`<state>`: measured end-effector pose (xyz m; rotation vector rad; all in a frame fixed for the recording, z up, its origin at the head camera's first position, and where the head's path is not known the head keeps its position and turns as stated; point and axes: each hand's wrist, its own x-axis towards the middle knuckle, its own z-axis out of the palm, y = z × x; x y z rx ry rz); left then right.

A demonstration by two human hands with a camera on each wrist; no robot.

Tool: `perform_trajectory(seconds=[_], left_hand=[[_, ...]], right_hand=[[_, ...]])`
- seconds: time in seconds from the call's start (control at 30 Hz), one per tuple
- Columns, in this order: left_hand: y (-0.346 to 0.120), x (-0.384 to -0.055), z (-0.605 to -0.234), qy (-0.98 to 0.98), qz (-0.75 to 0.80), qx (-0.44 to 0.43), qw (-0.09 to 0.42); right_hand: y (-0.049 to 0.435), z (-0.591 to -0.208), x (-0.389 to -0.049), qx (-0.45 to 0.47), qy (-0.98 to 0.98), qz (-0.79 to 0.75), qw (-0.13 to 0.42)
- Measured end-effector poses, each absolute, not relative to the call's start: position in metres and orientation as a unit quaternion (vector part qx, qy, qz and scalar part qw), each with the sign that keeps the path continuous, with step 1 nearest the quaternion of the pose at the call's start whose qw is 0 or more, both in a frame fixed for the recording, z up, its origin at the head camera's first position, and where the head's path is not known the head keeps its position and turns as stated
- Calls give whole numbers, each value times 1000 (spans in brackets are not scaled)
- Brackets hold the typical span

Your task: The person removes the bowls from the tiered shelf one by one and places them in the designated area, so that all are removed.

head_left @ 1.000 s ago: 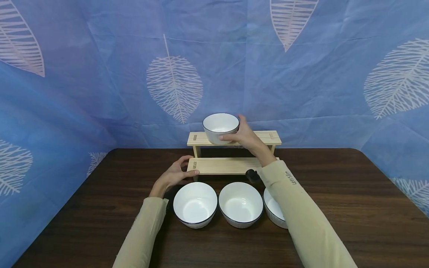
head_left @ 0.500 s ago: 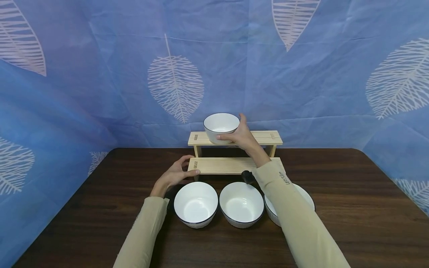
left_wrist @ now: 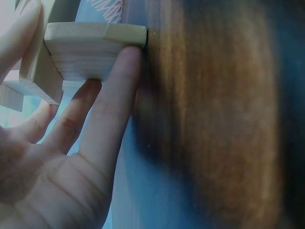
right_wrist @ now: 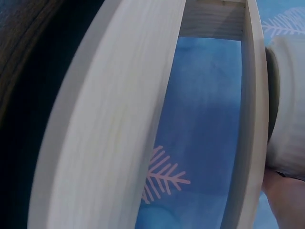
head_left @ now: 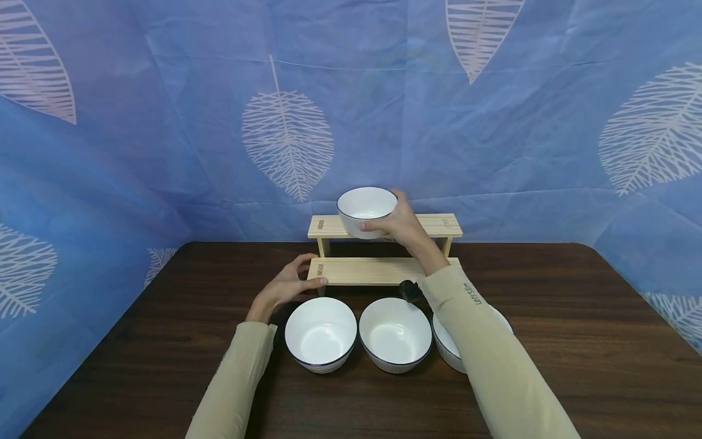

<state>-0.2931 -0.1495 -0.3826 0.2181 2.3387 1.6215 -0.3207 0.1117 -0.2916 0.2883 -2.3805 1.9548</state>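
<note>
My right hand (head_left: 403,222) grips a white bowl (head_left: 364,227) with a dark rim, thumb on its near side and fingers at its right. The bowl stands upright at the top tier of a two-tier light wooden rack (head_left: 356,272). In the right wrist view the bowl's wall (right_wrist: 293,105) is close against the edge of the upper board (right_wrist: 250,124). My left hand (head_left: 282,291) holds the rack's left end, thumb over the lower board. In the left wrist view, its fingertips (left_wrist: 128,57) lie against the rack's leg (left_wrist: 90,55).
In front of the rack are a left bowl (head_left: 320,335), a middle bowl (head_left: 395,335) and a right bowl (head_left: 446,344), partly hidden by my right sleeve (head_left: 493,360). They stand on a dark wooden table (head_left: 137,366). A blue leaf-patterned cloth (head_left: 192,122) hangs behind.
Over the last half second the gripped bowl and my right hand have shifted slightly right and a little nearer. My left hand stays at the rack's end.
</note>
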Motion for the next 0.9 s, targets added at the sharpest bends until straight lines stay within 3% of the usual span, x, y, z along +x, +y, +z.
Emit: perform_trajectory(seconds=[0.33,0.9], left_hand=[[-150,-294,-383,809,565,75,143],[-150,-294,-382,806,568,78,147]], right_hand=[[132,-282,-315,125,-777,616,31],[166,-263,-294,96,-813,569,73]])
